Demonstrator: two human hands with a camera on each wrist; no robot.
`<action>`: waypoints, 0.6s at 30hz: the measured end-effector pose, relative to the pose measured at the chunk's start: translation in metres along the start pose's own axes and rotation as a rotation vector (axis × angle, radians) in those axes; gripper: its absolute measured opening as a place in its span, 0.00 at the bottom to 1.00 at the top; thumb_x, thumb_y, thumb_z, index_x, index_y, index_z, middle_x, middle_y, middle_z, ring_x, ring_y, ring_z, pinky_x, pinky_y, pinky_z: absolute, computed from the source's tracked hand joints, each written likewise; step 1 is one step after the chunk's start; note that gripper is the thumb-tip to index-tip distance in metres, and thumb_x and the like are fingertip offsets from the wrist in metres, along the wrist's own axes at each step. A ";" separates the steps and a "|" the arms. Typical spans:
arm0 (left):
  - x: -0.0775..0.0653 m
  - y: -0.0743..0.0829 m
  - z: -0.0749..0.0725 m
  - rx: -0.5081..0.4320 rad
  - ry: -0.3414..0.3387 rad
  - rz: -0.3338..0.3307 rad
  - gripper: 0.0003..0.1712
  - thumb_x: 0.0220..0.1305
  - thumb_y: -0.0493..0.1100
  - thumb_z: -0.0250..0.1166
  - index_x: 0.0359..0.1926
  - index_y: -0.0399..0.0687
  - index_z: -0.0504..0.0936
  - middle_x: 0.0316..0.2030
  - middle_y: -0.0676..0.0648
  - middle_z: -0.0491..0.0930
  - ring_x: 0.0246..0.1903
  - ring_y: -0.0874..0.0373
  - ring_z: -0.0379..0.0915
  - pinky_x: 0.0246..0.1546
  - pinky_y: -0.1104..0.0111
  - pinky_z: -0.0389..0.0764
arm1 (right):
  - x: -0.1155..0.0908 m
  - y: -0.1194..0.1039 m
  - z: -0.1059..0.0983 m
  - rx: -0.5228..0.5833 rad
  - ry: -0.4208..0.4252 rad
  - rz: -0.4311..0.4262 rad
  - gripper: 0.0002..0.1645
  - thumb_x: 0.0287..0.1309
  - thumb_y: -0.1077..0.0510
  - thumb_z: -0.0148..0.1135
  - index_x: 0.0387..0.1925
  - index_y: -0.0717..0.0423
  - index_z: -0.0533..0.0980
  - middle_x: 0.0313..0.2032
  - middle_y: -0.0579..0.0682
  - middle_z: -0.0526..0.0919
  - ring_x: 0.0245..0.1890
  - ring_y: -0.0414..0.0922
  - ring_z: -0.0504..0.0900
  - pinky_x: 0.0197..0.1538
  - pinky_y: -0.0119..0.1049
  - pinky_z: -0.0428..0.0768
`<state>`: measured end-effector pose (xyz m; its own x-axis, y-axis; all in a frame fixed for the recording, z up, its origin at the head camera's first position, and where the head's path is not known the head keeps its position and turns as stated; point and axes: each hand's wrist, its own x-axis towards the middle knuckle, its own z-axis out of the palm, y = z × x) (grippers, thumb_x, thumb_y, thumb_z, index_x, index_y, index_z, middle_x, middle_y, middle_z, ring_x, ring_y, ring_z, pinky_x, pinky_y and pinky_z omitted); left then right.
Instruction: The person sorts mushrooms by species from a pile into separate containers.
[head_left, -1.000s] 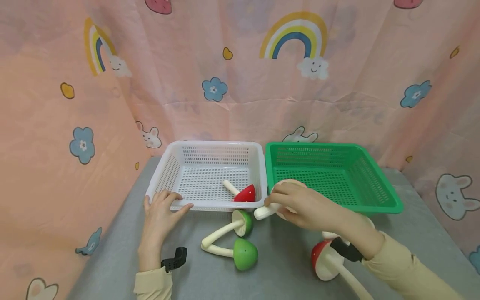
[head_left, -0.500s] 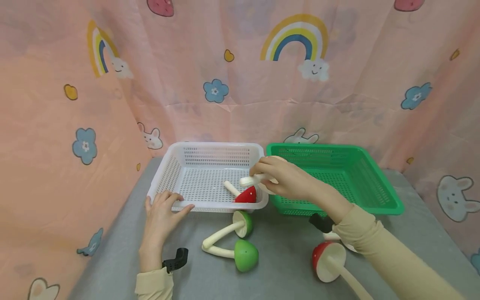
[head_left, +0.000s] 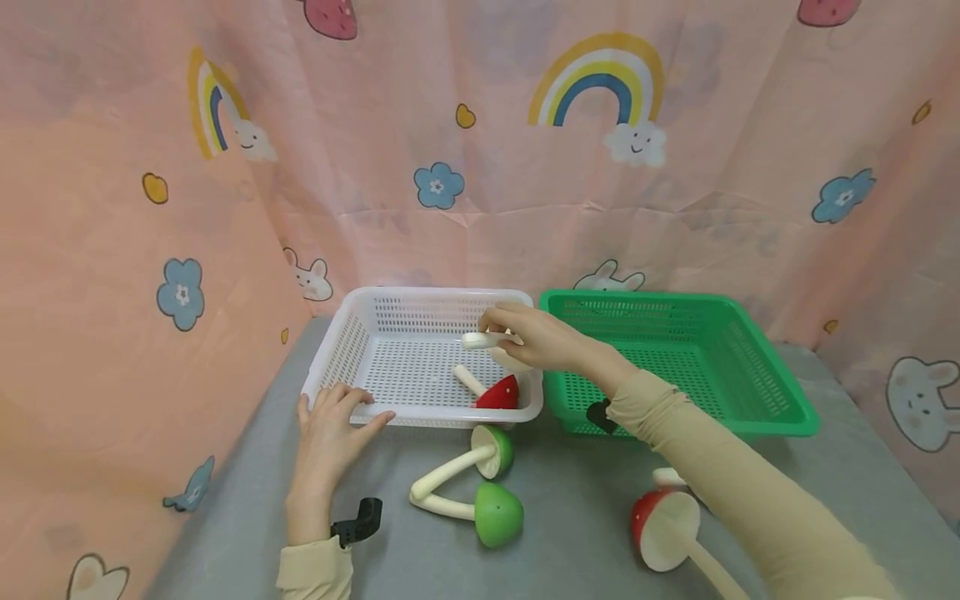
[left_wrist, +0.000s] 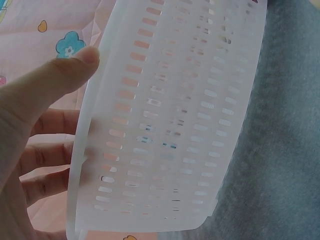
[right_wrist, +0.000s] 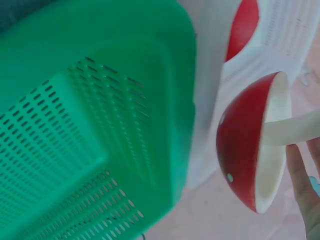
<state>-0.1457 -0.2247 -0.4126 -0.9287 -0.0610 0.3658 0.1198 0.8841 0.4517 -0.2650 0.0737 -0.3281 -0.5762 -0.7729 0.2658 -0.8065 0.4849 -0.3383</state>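
Observation:
A toy mushroom (right_wrist: pixel 242 142) with a red, white-dotted cap and cream stem is held by the stem in my right hand (head_left: pixel 534 335). It hangs over the right side of the white basket (head_left: pixel 420 414), cap toward the green basket. My left hand (head_left: pixel 330 433) grips the white basket's near-left rim, fingers over the edge and thumb along the front. Inside that basket, near its right front corner, lies another red mushroom (head_left: pixel 497 393). Two green-capped mushrooms, an upper one (head_left: pixel 492 452) and a lower one (head_left: pixel 498 515), lie on the table in front, stem ends meeting.
To the right of the white basket stands a green basket (head_left: pixel 750 425), its near-left part behind the right forearm. At the front right a red-capped mushroom (head_left: pixel 667 532) lies on the grey table (head_left: pixel 577 550), with a pale stem (head_left: pixel 667 477) beside it, partly under the sleeve. A printed curtain hangs behind.
My right hand has carried the red mushroom left and away from me, from in front of the green basket to above the white basket. My left hand stays on the rim.

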 end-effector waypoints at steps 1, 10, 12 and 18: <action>0.000 0.000 0.000 -0.002 0.000 -0.001 0.22 0.52 0.58 0.71 0.37 0.47 0.82 0.39 0.46 0.79 0.51 0.45 0.71 0.67 0.32 0.43 | 0.003 0.002 0.002 0.001 -0.003 0.003 0.14 0.59 0.66 0.61 0.46 0.53 0.74 0.44 0.50 0.81 0.45 0.45 0.78 0.47 0.38 0.82; 0.001 -0.001 -0.001 0.005 0.000 -0.008 0.22 0.52 0.58 0.71 0.37 0.46 0.82 0.39 0.46 0.78 0.51 0.45 0.71 0.67 0.32 0.43 | 0.028 0.014 0.021 -0.055 -0.044 -0.024 0.16 0.58 0.69 0.58 0.47 0.55 0.76 0.44 0.52 0.82 0.42 0.46 0.78 0.47 0.38 0.81; 0.001 0.000 -0.001 0.003 -0.003 -0.007 0.21 0.52 0.57 0.72 0.37 0.46 0.82 0.39 0.46 0.78 0.50 0.45 0.71 0.66 0.32 0.43 | 0.033 0.014 0.025 -0.069 -0.070 -0.026 0.17 0.58 0.70 0.55 0.47 0.56 0.75 0.44 0.52 0.81 0.41 0.46 0.77 0.46 0.37 0.81; 0.001 0.001 -0.001 0.002 -0.013 -0.009 0.22 0.52 0.58 0.71 0.37 0.46 0.82 0.39 0.45 0.79 0.51 0.44 0.71 0.67 0.32 0.42 | 0.036 0.014 0.037 -0.154 -0.160 -0.024 0.18 0.56 0.72 0.52 0.47 0.55 0.75 0.44 0.52 0.82 0.40 0.46 0.80 0.46 0.36 0.81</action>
<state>-0.1460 -0.2245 -0.4117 -0.9344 -0.0632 0.3506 0.1102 0.8846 0.4532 -0.2918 0.0376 -0.3565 -0.5377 -0.8344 0.1211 -0.8377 0.5125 -0.1884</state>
